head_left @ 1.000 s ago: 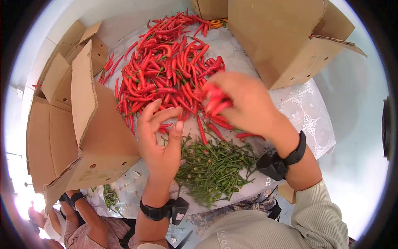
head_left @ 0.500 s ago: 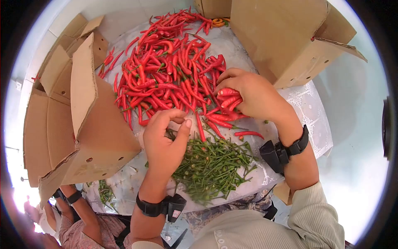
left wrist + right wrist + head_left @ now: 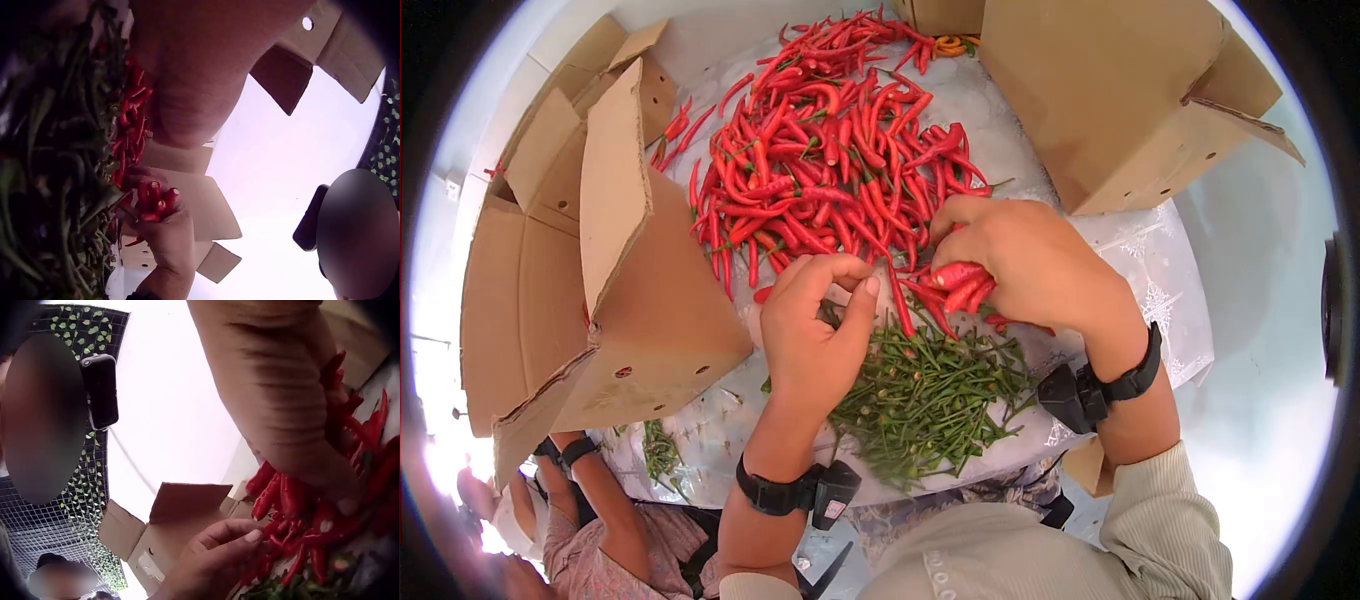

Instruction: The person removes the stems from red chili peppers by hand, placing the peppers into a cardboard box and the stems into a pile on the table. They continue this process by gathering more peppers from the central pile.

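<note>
My right hand (image 3: 1040, 265) grips several red chili peppers (image 3: 962, 285), their pale stemless ends facing the left hand. Its fingers reach down at the near right edge of a large heap of red chilies (image 3: 810, 180). In the left wrist view, the gripped chilies (image 3: 156, 199) stick out of the right fist in a bunch. Just left of them, my left hand (image 3: 815, 320) hovers with loosely bent fingers, thumb close to the index fingertip, nothing seen between them. Below both hands lies a pile of green chili stems (image 3: 920, 400).
An open cardboard box (image 3: 665, 320) stands at the left and another (image 3: 1090, 100) at the back right. A few orange chilies (image 3: 952, 45) lie at the back. Another person's arm (image 3: 605, 490) is at the lower left, beside a small bunch of stems (image 3: 660, 450).
The right hand, blurred over the heap at first, has moved lower and to the right with its chilies. The left hand's raised, spread fingers have bent inward and come down near the stems.
</note>
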A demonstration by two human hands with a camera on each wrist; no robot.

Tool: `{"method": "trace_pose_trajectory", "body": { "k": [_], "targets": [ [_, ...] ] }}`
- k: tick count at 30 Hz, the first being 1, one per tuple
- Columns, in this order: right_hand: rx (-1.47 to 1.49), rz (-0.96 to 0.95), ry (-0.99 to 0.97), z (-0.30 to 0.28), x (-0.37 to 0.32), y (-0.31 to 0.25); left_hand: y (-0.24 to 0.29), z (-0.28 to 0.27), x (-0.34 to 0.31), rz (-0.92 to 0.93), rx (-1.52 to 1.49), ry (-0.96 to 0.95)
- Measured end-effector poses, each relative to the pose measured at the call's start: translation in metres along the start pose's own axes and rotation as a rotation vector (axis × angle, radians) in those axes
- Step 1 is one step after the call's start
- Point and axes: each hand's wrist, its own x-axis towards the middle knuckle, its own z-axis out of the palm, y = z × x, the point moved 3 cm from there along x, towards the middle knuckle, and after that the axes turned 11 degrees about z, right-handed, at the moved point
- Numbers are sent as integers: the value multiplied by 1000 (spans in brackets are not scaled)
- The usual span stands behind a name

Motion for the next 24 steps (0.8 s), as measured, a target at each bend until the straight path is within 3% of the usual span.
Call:
{"method": "trace_pose_trajectory", "body": {
  "k": [3, 9, 15, 18, 24],
  "targets": [
    [46, 19, 130, 1, 5, 8, 2, -1, 1, 24, 26, -1],
    [666, 241, 366, -17, 8, 14, 3, -2, 1, 17, 6, 52],
    [273, 184, 219, -2, 9, 34, 2, -3, 0, 2, 0, 35],
    [96, 61, 242, 6, 11, 29, 5, -4, 1, -13, 4, 0],
    [-47, 73, 246, 15, 14, 18, 5, -2, 0, -46, -23, -33]
  ]
}}
